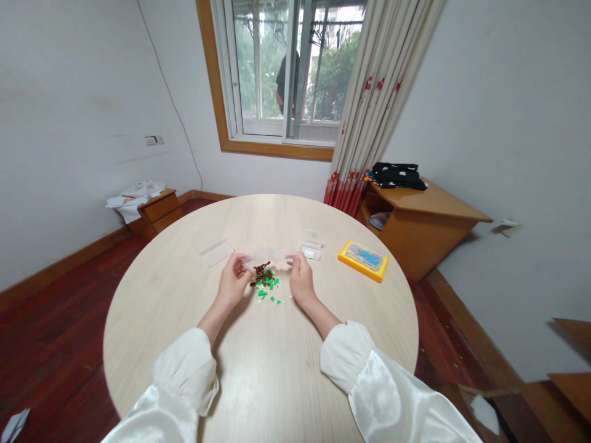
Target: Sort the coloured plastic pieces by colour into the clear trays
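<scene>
1) From far off, I pinch blurry see-through plastic (pixel 268 255) with my left hand (pixel 233 281) and right hand (pixel 301 278)
2) It's at 12 o'clock from the brown and green bits (pixel 265 277)
3) Yellow case (pixel 362 264): 2 o'clock on the table (pixel 268 369)

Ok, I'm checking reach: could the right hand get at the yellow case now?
Probably yes: bare tabletop lies between the right hand and the yellow case, though that hand seems to hold clear plastic.
</scene>
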Demonstrator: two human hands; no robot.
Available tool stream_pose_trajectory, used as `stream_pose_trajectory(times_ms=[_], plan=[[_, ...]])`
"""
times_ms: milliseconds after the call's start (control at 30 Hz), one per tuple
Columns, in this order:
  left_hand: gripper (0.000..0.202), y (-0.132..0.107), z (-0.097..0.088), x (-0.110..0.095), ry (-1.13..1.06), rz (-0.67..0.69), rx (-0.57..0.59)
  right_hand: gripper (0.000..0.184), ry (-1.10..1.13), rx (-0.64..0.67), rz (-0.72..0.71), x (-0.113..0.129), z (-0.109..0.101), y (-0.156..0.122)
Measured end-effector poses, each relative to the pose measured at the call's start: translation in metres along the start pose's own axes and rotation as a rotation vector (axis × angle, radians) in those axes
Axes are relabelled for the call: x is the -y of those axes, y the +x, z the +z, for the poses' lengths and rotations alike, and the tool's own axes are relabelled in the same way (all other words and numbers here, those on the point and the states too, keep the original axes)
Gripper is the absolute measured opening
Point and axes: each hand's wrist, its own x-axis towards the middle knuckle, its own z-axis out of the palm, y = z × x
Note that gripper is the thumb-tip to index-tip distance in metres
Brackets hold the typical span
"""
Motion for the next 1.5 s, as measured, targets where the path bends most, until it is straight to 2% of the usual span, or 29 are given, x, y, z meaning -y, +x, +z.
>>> stream_pose_trajectory(times_ms=[133,600,767,967,1200,1367,1500], plan=[[0.026,-0.001,0.000,0.000,0.028,0.033,0.017,0.033,0.015,-0.024,0.028,-0.003,0.000,0.001],[0.024,-0.002,-0.002,0.000,0.094,0.151,0.049,0.037,0.036,-0.068,-0.003,-0.005,-0.001,-0.001],[0.026,-0.001,0.000,-0.003,0.023,0.074,0.007,0.032,0.098,-0.051,0.007,0.002,0.001,0.000],[0.033,0.003,-0.001,-0.009,-0.170,-0.134,-0.137,0.035,0.171,-0.063,0.002,0.012,0.001,-0.002],[0.029,0.015,-0.015,0.000,-0.376,-0.316,-0.301,0.028,0.031,-0.039,-0.082,0.013,0.000,-0.003],[0.024,0.021,-0.023,0.000,-0.420,-0.314,-0.394,0.023,-0.150,-0.031,-0.247,0.017,-0.010,0.003],[0.044,0.022,-0.028,-0.009,-0.351,-0.193,-0.509,0.021,-0.388,-0.109,-0.405,0.025,-0.044,0.024]])
